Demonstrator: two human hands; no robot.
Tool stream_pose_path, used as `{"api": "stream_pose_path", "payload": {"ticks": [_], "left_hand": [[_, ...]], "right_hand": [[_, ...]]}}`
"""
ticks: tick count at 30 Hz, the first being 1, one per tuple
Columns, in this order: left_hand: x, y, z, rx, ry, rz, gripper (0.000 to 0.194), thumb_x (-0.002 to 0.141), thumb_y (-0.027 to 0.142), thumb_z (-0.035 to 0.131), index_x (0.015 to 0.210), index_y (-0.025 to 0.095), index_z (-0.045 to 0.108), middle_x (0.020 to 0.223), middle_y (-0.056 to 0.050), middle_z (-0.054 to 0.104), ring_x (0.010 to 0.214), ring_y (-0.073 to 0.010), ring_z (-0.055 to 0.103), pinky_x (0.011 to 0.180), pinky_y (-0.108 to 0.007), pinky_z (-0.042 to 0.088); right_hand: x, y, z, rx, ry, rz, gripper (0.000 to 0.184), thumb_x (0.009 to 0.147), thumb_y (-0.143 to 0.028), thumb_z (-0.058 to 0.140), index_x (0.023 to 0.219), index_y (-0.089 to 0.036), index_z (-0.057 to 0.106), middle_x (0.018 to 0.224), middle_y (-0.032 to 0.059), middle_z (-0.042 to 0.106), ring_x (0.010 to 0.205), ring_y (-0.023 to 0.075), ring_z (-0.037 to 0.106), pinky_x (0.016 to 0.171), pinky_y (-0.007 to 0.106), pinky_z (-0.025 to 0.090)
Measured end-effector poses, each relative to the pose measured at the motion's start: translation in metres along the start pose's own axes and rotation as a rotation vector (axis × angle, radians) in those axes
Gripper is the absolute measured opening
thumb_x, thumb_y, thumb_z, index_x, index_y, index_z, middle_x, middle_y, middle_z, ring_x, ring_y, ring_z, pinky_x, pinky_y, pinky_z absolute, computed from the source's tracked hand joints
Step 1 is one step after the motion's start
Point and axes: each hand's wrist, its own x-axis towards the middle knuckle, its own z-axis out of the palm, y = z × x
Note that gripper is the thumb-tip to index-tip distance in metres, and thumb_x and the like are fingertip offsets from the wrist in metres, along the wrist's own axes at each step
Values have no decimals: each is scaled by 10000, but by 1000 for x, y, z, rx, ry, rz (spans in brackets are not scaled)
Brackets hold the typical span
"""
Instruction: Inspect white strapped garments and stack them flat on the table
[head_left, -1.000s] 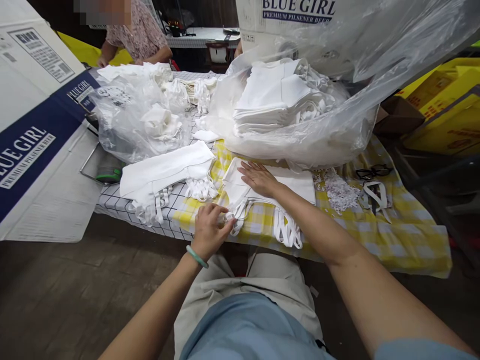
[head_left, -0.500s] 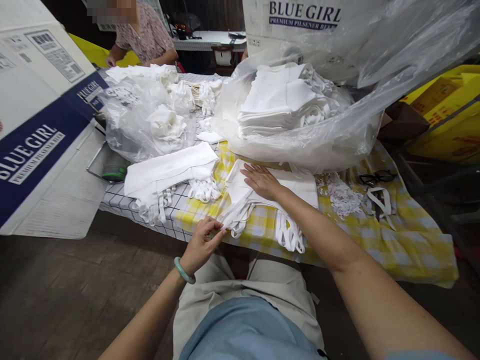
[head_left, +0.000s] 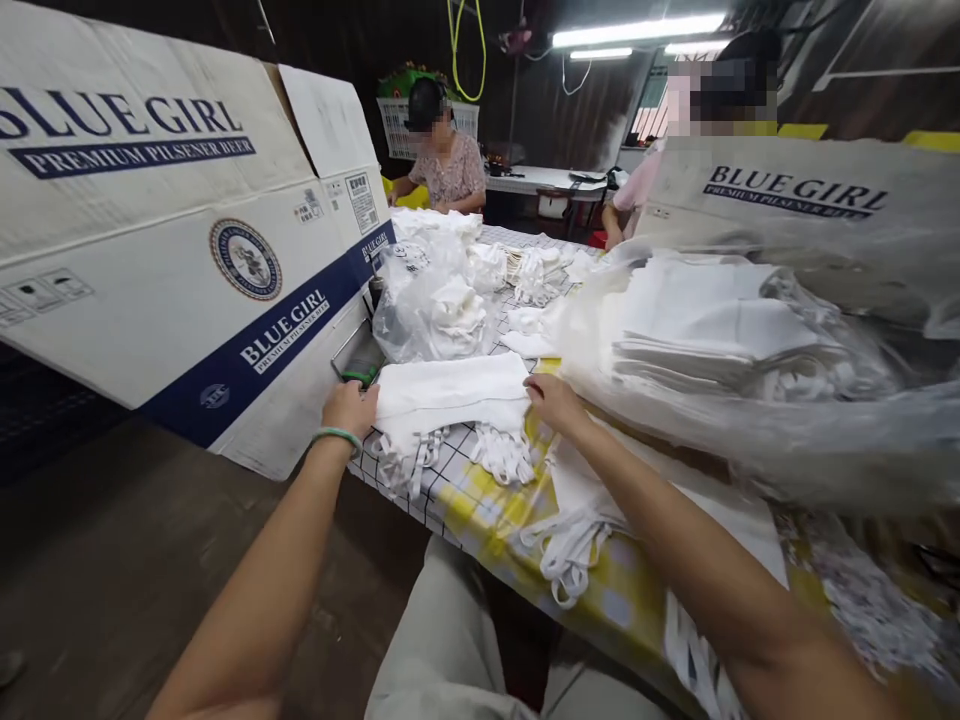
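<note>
My left hand [head_left: 351, 408] is closed on the left end of a stack of white cloth pieces [head_left: 454, 392] with looped straps. At the stack's right end, my right hand [head_left: 555, 402] pinches the upper corner. The stack lies near the table edge, its strap loops [head_left: 504, 455] hanging down on the side toward me. A second pile of strapped white cloth [head_left: 581, 480] lies to the right, partly behind my right forearm.
A large white carton [head_left: 150, 215] stands along the left. Clear plastic bags hold white cloth, a small one [head_left: 405, 310] behind and a big one [head_left: 660, 425] at right. Two people sit across the checked table [head_left: 476, 515]. White scraps [head_left: 874, 600] lie at far right.
Both hands have left the right-hand pile and moved left to the ends of the other stack, which they now grip. The view has turned left and up, showing more of the room.
</note>
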Motion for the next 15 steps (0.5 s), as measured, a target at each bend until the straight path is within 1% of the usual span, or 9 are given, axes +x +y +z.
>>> {"api": "stream_pose_path", "payload": {"ticks": [2, 3, 5, 7, 9, 12, 15], "left_hand": [[20, -4, 11, -7, -45, -22, 399, 847, 407, 522, 975, 47, 638, 1015, -226, 651, 999, -339, 604, 883, -424, 450], [24, -5, 17, -10, -38, -15, 367, 832, 403, 543, 953, 70, 639, 990, -203, 657, 972, -325, 611, 868, -408, 457], [27, -6, 25, -14, 32, 26, 285, 813, 365, 557, 940, 121, 631, 995, -156, 649, 964, -287, 606, 870, -370, 456], [28, -7, 31, -25, 112, 85, 223, 800, 339, 547, 912, 160, 617, 990, -123, 632, 961, -258, 595, 873, -345, 451], [32, -8, 36, -66, 127, 123, 181, 786, 342, 543, 854, 183, 596, 930, -100, 624, 923, -247, 595, 852, -337, 455], [42, -5, 38, -134, 127, 139, 76, 755, 279, 533, 709, 219, 532, 822, -74, 608, 836, -238, 601, 797, -332, 460], [49, 3, 35, -184, 160, 136, 130, 707, 208, 526, 602, 238, 456, 737, -58, 592, 792, -241, 607, 772, -337, 456]], "right_hand": [[33, -11, 11, -57, -11, 141, 271, 918, -203, 432, 1090, -165, 639, 1125, 86, 667, 1032, 176, 596, 884, 255, 419], [46, -14, 16, -82, 0, 184, 281, 926, -234, 430, 1102, -148, 631, 1137, 110, 657, 1037, 192, 591, 873, 267, 417], [63, -17, 22, -117, 35, 212, 314, 925, -311, 449, 1094, -117, 629, 1143, 161, 640, 1049, 240, 579, 853, 302, 415], [72, -20, 27, -142, 67, 212, 315, 896, -360, 503, 1047, -123, 646, 1111, 175, 644, 1028, 275, 584, 820, 328, 417], [75, -22, 31, -155, 80, 206, 239, 859, -332, 553, 977, -155, 659, 1040, 149, 667, 966, 275, 607, 778, 329, 419], [79, -24, 38, -154, 87, 202, 132, 847, -247, 526, 868, -198, 646, 989, 103, 681, 919, 246, 617, 750, 308, 413], [84, -24, 43, -88, 123, 183, 140, 846, -189, 476, 829, -215, 613, 965, 83, 685, 911, 222, 616, 745, 289, 412]]}}
